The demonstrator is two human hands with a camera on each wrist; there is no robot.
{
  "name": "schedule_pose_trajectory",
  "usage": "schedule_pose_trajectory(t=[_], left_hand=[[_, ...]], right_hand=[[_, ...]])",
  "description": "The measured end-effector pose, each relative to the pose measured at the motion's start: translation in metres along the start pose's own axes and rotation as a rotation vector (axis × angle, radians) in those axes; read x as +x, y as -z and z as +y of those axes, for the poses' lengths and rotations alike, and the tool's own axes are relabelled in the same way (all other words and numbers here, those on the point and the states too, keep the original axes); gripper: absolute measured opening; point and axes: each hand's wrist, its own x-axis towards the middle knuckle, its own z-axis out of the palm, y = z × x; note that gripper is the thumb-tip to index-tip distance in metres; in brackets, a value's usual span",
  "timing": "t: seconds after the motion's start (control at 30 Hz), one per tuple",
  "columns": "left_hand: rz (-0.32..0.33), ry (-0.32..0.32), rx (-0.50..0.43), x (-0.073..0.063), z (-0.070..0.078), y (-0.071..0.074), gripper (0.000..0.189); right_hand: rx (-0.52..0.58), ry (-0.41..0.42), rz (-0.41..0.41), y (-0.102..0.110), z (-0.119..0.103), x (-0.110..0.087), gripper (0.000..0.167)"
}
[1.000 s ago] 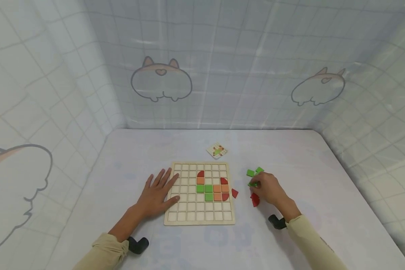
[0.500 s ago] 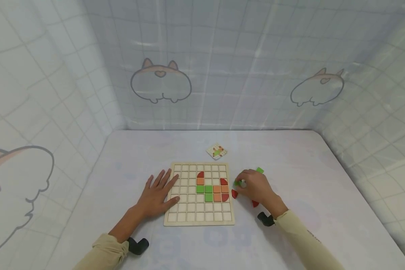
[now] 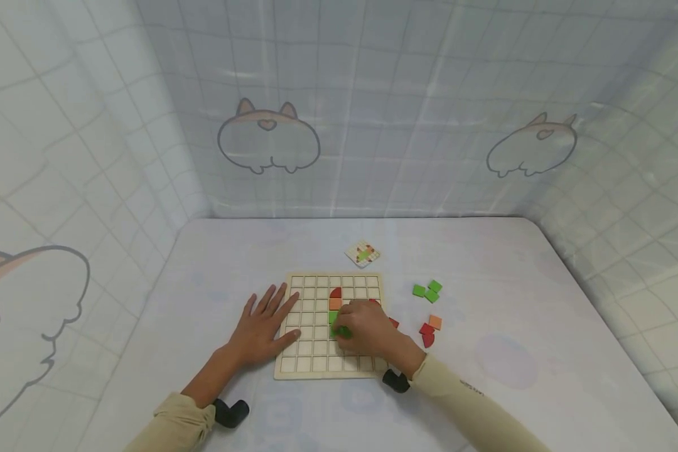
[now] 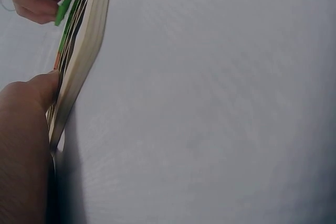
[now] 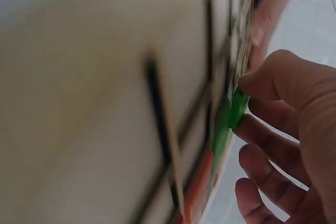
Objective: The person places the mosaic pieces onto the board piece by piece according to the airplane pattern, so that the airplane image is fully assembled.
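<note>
Green tile [image 5: 239, 110] — between right-hand fingers [image 5: 269, 141]

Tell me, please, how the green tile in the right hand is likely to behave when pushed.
The green tile is probably stiff, showing no bend between the fingers. It looks thin and small, so likely light. Its flat shape makes rolling unlikely.

Cream gridded board [image 3: 320, 348], green squares [image 3: 432, 295] (plus an orange square [image 3: 435, 322]), red wedge [image 3: 428, 340]
</note>
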Motion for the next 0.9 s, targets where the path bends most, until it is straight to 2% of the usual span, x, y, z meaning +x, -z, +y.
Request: schedule_pose_trajectory(t=[0.13,0.33,0.47,0.67,0.9], left_hand=[[-0.002,0.000,0.003,0.000,0.000,-0.002,0.079],[0.017,0.001,-0.012,0.000,-0.001,-0.002,0.079],[0.009,-0.001,-0.003,0.000,-0.002,-0.005,0.079],[0.004,0.005,0.009,0.001,-0.004,-0.008,0.080],[0.007,0.009,0.017,0.001,-0.003,-0.005,0.080]], right_hand=[[-0.029,0.004,-0.051,-0.002,-0.006,0.000,0.004],[-0.037,-0.037,-0.028,0.000,-0.005,-0.006,0.004],[0.001,-0.078,-0.013,0.003,-0.002,-0.014,0.005],[0.024,-0.175,0.044,0.018,0.019,-0.039,0.007],[-0.092,-0.322,0.101,0.033,0.045,-0.079,0.012]])
